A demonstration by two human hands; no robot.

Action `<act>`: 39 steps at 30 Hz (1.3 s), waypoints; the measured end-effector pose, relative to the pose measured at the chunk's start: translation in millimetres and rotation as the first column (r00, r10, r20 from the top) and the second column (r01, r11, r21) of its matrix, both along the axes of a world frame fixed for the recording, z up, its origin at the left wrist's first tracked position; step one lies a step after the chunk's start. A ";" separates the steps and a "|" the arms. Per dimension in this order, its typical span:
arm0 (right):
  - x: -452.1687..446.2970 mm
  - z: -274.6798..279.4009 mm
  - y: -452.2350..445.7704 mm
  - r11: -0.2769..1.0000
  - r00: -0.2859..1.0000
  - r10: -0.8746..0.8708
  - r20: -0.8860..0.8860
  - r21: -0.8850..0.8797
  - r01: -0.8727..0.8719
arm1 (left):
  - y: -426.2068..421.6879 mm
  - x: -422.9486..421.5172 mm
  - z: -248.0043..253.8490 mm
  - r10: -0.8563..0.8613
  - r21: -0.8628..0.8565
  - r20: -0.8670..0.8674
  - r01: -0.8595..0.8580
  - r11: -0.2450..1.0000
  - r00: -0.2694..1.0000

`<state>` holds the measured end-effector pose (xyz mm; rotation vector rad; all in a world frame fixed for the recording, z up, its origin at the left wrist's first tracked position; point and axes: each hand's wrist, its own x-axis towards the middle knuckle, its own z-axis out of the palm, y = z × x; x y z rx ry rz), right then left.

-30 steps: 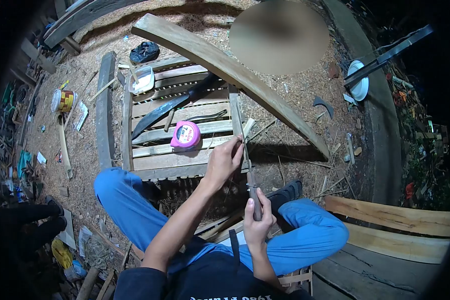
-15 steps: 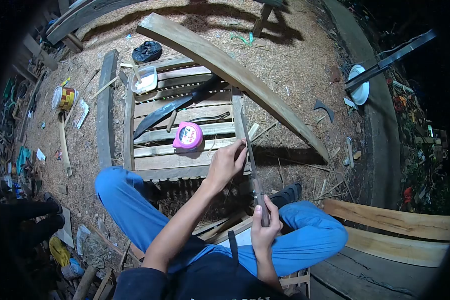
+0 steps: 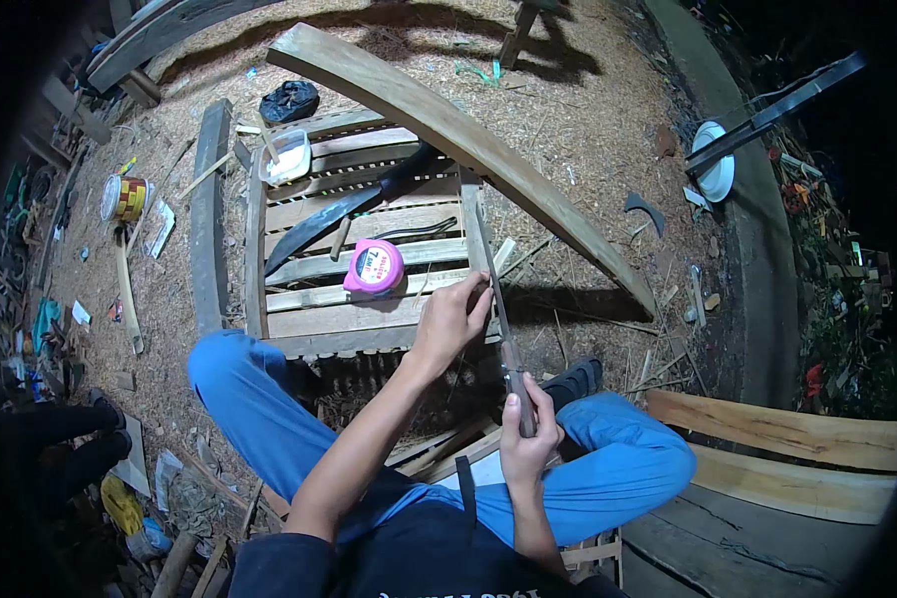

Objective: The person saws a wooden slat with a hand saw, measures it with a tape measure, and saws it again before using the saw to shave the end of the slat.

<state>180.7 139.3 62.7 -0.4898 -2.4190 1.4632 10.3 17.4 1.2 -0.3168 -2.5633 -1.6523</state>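
Observation:
My right hand (image 3: 530,436) is wrapped round the dark handle of a long narrow blade (image 3: 501,309), which points away from me. My left hand (image 3: 452,321) pinches at the blade's side near its middle; anything small between the fingertips is too hidden to name. Just beyond is a low slatted wooden rack (image 3: 339,321). On its slats lie a pink tape measure (image 3: 375,267), a big curved knife (image 3: 319,227) with a black handle, a thin dark tool (image 3: 424,230) and a white plastic tub (image 3: 287,159).
A long thick beam (image 3: 458,135) slants over the rack's far right corner. Another beam (image 3: 211,214) lies left of the rack. Pale planks (image 3: 787,429) are at the right, a yellow-red can (image 3: 126,198) at the left. Another person's dark-clothed legs (image 3: 70,448) show at the lower left.
The blade and my right hand have shifted slightly right and nearer to me, then a little back away. My left fingers stay at the blade. The blurred patch at the top is gone.

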 end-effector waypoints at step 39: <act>8.6 -10.1 11.1 0.997 0.996 0.007 -0.090 0.075 0.000 | 3.9 3.0 -7.1 0.001 0.044 -0.010 0.000 0.999 1.000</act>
